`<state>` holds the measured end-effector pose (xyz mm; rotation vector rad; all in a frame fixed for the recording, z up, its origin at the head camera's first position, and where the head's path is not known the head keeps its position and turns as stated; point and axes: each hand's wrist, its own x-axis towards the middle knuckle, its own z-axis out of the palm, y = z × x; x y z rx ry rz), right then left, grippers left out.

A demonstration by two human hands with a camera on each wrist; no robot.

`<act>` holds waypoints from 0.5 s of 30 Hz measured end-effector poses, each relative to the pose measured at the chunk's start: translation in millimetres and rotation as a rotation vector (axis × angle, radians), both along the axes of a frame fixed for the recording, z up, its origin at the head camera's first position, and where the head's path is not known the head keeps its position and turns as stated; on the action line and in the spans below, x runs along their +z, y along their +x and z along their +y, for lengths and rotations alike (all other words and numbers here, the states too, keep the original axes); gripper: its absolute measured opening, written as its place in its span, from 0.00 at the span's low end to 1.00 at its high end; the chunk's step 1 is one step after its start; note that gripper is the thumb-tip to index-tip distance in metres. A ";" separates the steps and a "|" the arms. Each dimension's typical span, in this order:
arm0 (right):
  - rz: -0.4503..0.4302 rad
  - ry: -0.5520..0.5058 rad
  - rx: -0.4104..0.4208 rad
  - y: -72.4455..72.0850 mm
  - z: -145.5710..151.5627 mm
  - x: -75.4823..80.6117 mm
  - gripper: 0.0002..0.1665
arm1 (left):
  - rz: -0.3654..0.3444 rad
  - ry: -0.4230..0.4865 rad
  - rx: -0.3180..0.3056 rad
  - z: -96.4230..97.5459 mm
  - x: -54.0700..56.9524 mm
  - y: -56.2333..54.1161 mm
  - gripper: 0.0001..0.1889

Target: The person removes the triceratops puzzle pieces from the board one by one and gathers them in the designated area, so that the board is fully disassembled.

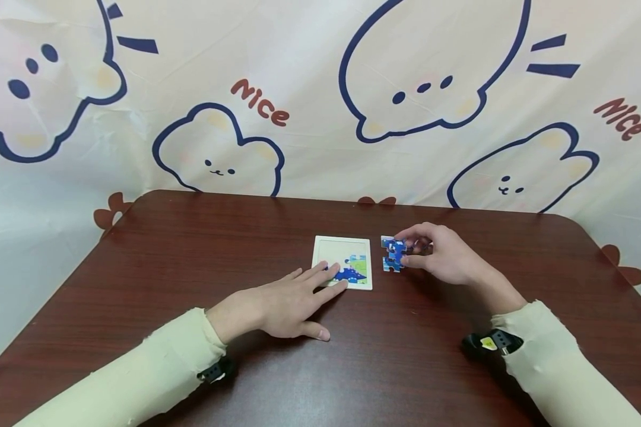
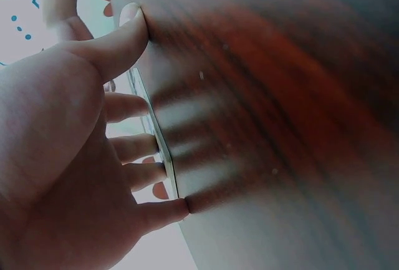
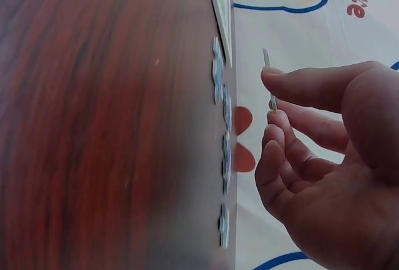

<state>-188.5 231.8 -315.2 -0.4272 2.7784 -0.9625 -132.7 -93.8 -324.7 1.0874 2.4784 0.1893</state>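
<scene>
Between the thumb and fingertips of the right hand (image 1: pixel 451 255), a thin, flat jigsaw piece (image 3: pixel 265 58) was pinched, lifted apart from the table and seen nearly edge-on, so its picture could not be told. The remaining fingers were loosely bent beneath. Under that hand, several thin blue knobbed pieces (image 1: pixel 390 262) were left lying on the table, just beside the right edge of a square white puzzle tray (image 1: pixel 370 264) but not touching it.

The fingers of the left hand (image 1: pixel 294 305) were spread, with fingertips laid at the tray's near-left corner and the thumb set apart on the wood; how hard they were pressed could not be told. In the tray's near-right part, a blue-and-green dinosaur picture (image 1: pixel 359 267) was partly assembled, while its far-left part was unfilled.

The step in hand was judged to be the picking of one piece while the tray was steadied. For the next move, a short leftward carry over the tray's right edge, a turn to match the knobs and a level press would be called for.

The tray was placed nearer the far edge of the dark red-brown wooden table (image 1: pixel 192 249), roughly midway between its sides. Ample room was left toward both side edges, less toward the far edge, before the printed cloth (image 1: pixel 310 154).
</scene>
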 end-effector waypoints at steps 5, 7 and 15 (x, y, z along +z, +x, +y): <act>0.004 0.028 -0.011 1.9 8.7 -2.6 0.27 | -0.001 -0.002 -0.001 -0.5 0.0 0.0 0.44; 0.002 0.036 -0.013 2.3 11.2 -3.7 0.27 | -0.001 -0.002 -0.001 -0.7 0.2 0.1 0.44; -0.021 0.071 -0.020 2.4 20.4 -5.4 0.25 | 0.000 0.002 0.003 -0.3 0.8 0.4 0.44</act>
